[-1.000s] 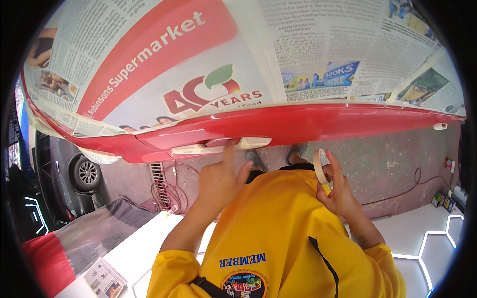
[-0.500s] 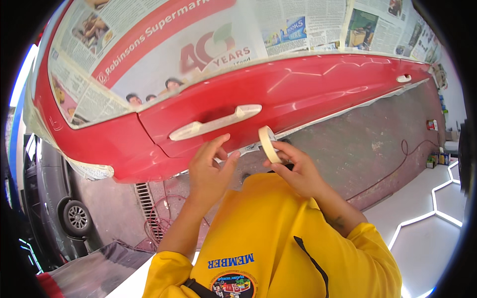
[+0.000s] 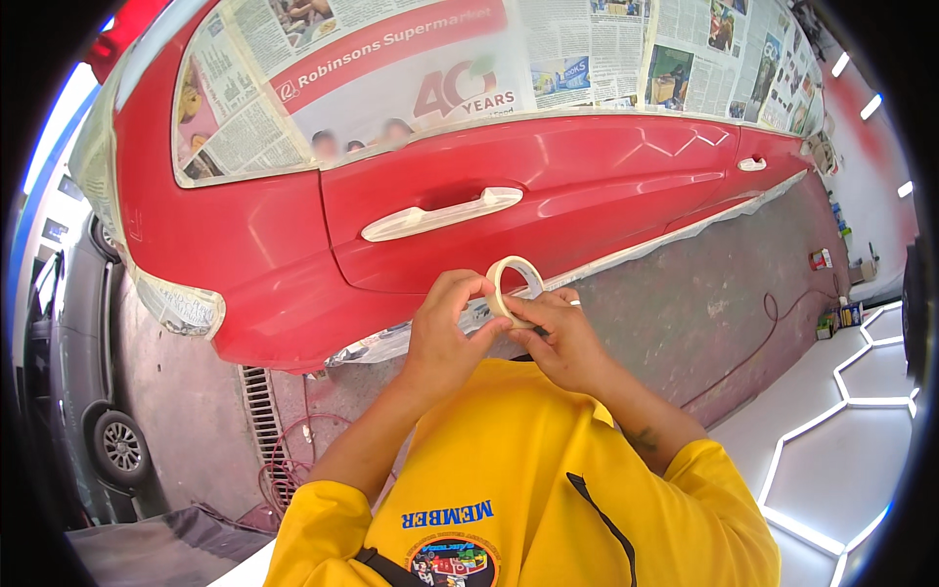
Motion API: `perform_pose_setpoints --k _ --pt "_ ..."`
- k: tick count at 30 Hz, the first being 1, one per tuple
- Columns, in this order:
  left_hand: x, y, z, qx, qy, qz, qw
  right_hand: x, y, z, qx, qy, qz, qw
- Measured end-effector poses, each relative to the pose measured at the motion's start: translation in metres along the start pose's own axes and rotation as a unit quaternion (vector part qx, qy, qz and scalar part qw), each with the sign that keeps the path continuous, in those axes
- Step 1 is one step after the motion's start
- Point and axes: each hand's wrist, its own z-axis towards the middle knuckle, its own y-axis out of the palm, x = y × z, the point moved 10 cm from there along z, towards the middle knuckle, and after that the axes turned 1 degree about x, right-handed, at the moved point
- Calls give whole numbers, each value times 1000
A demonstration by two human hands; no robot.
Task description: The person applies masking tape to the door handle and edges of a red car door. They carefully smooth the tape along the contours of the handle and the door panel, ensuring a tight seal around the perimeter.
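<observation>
A roll of cream masking tape (image 3: 496, 290) is held up between my two hands, in front of the red car door (image 3: 577, 220). My right hand (image 3: 564, 339) grips the roll at its lower right, with fingers and thumb closed on it. At its left side, my left hand (image 3: 445, 328) has a curled index finger and thumb closed against the tape. Whether a loose tape end is between them is too small to make out. Just beyond the hands, the door handle (image 3: 445, 215) is wrapped in pale masking tape.
Newspaper (image 3: 587, 49) taped along its edges covers the car windows. A second wrapped handle (image 3: 752, 164) is farther right. A red hose (image 3: 748, 364) crosses the floor, near a drain grate (image 3: 262, 421). A grey car (image 3: 73, 362) stands at left.
My left hand has moved right to meet the tape roll, closing its fingers on it. The roll has turned and shifted slightly left. The view has shifted too.
</observation>
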Motion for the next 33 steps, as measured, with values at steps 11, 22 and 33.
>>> perform_pose_setpoints --k 11,22,33 --pt "5 -11 -34 84 128 122 981 -2 23 -16 -62 -37 -36 997" --pt "-59 -9 0 -35 -216 -358 908 -10 -34 43 1 -24 -8 1000" --pt "-86 -32 23 19 -241 -281 929 1 -23 81 52 -102 -187 976"
